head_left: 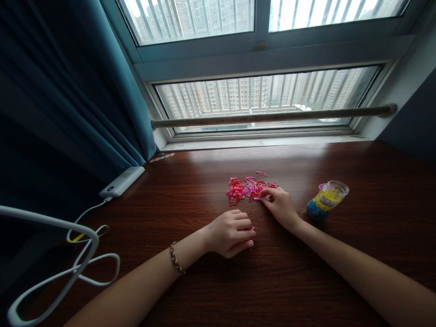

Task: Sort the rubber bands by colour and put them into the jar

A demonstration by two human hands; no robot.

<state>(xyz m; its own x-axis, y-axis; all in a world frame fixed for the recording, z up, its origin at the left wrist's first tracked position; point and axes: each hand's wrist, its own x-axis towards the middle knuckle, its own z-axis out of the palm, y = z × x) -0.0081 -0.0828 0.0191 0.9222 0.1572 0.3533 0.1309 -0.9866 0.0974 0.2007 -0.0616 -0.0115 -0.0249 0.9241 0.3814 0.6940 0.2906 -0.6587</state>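
A loose pile of small pink and red loops (240, 190) lies on the dark wooden table; they are too small to tell whether they are clips or bands. At the pile's near right edge is my right hand (279, 206), thumb and forefinger pinched on a pink loop. My left hand (231, 234) rests closed on the table, nearer to me, with several pink loops (252, 240) poking out by its fingertips. Right of my right hand stands a clear jar (326, 200) without a lid on it, with blue and yellow showing through its side.
Behind the jar shows a pink round piece (322, 186). To the left are a white power strip-like device (121, 181), a looping white cable (91, 263) and a blue curtain (112, 91). A metal rail (272, 118) crosses the window beyond the table (190, 181).
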